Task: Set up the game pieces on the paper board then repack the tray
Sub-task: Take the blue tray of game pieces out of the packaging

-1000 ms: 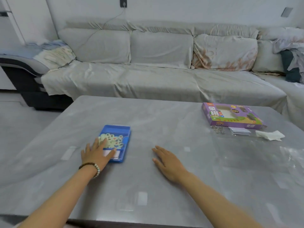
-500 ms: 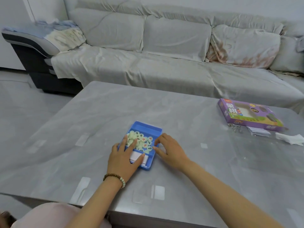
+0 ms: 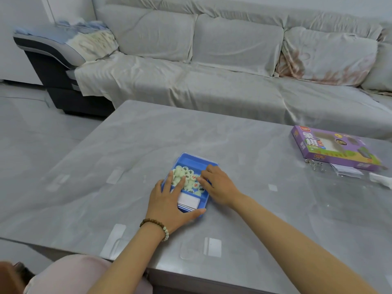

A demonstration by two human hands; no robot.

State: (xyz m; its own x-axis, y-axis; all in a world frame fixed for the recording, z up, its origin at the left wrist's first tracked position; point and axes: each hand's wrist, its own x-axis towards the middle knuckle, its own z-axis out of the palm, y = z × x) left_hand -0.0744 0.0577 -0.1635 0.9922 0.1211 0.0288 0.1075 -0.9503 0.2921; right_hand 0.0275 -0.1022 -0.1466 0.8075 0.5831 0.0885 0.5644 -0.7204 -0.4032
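Tray (image 3: pixel 197 160) is set near the worktop's (image 3: pixel 127 166) front edge, pieces (image 3: pixel 187 177) inside. Left hand (image 3: pixel 167 200) fingers are laid straight over it; right hand (image 3: pixel 218 185) fingers are curled onto pieces, grip undeterminable. Unpacking is judged begun; paper board (image 3: pixel 188 201) needs extracting.

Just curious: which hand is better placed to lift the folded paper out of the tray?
Probably the left hand: it rests right beside the folded paper; the right hand is farther off, on the xiangqi pieces.

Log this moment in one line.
left hand flat on tray | right hand fingers at pieces | folded paper in tray
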